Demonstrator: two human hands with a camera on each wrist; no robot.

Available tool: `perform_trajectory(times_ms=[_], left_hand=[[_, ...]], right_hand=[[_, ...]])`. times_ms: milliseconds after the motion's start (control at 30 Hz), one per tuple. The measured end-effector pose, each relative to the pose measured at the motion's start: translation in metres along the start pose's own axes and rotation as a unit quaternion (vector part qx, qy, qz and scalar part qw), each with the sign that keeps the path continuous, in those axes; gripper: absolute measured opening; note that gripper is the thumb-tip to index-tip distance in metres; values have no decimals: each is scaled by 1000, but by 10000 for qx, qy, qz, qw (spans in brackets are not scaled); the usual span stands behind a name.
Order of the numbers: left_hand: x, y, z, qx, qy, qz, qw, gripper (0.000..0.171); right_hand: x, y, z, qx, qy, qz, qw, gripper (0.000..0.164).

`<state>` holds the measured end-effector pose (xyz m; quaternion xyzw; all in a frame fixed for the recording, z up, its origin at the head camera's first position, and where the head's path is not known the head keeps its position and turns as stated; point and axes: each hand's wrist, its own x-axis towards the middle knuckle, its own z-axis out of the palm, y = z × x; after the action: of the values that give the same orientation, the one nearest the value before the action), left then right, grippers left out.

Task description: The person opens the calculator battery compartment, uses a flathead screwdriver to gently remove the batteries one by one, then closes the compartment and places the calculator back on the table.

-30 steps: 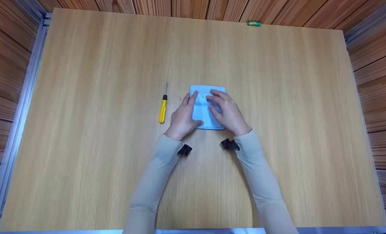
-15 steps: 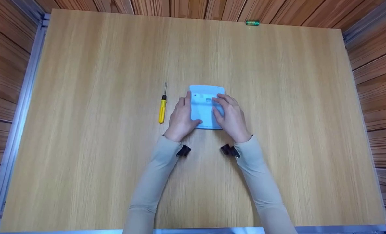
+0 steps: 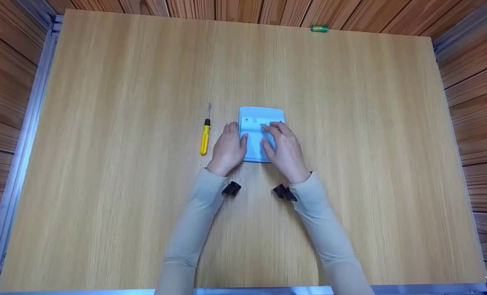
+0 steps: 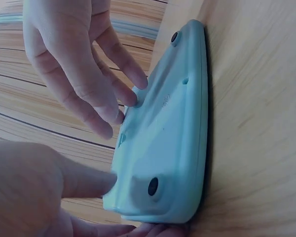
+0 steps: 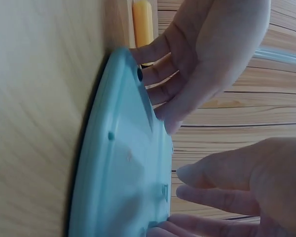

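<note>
A flat light-blue plastic case [image 3: 253, 143], resembling a calculator, lies with its back up on the table. Its back has dark round rubber feet, small holes and a little catch [image 5: 165, 191]. My left hand [image 3: 228, 151] holds the left edge, thumb on the back and fingers along the side. Over the right half is my right hand [image 3: 285, 151]. Its fingers are loosely bent; some fingertips touch the case near the catch, while the thumb [image 5: 190, 173] stays apart from the surface. Part of the case's right side is hidden under this hand.
A yellow screwdriver [image 3: 205, 137] with a black collar lies left of the case, its tip pointing away from me. At the table's far edge rests a small green cylinder [image 3: 319, 28], battery-like. Wood-panelled walls and metal rails surround the table [image 3: 124, 143].
My left hand has drawn back slightly, its thumb moving up along the case's edge. The right hand moved right, then back left toward the catch. The case stays nearly in place.
</note>
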<state>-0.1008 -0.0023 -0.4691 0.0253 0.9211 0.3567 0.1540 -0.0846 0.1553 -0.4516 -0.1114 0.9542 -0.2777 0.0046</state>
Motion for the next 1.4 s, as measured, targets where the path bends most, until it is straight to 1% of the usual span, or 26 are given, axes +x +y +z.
perform_trajectory(times_ms=[133, 267, 367, 467, 633, 733, 800, 900, 967, 1033, 1200, 1333, 1400], left_hand=[[0, 1, 1, -53, -36, -111, 9999, 43], [0, 3, 0, -65, -82, -196, 9998, 40], [-1, 5, -1, -248, -128, -247, 9993, 42], [-2, 8, -2, -541, -143, -313, 9979, 45], [-1, 8, -4, -823, -21, -399, 9958, 41], [-1, 7, -4, -976, 139, -378, 9944, 33], [-2, 5, -4, -1050, 326, -232, 9937, 26], [-3, 3, -5, -1142, 725, 240, 9905, 16], [-4, 2, -6, -1193, 938, 555, 9869, 13], [-5, 2, -7, -1252, 1071, 770, 9833, 13], [-8, 3, -9, -1361, 1127, 878, 9803, 13], [-8, 4, -8, -1521, 1204, 995, 9760, 10], [-8, 4, -7, -1583, 1192, 1032, 9747, 10]], right_hand=[[0, -3, 2, -30, -116, 93, 9999, 37], [-1, -4, 2, -38, -337, 172, 9993, 48], [0, -4, 2, -9, -424, 213, 9989, 56], [0, -4, 1, 96, -373, 267, 9989, 62], [0, -5, 0, 223, -357, 242, 9988, 67], [-1, -6, -2, 239, -417, 163, 9987, 68], [-2, -6, -4, 202, -428, 93, 9988, 69], [-2, -7, -7, 196, -352, -61, 9992, 72], [-2, -7, -10, 174, -276, -166, 9993, 75], [-1, -7, -12, 204, -237, -231, 9992, 77], [0, -10, -16, 270, -308, -207, 9989, 79], [2, -13, -19, 231, -300, -247, 9990, 75], [3, -14, -21, 178, -279, -296, 9990, 73]])
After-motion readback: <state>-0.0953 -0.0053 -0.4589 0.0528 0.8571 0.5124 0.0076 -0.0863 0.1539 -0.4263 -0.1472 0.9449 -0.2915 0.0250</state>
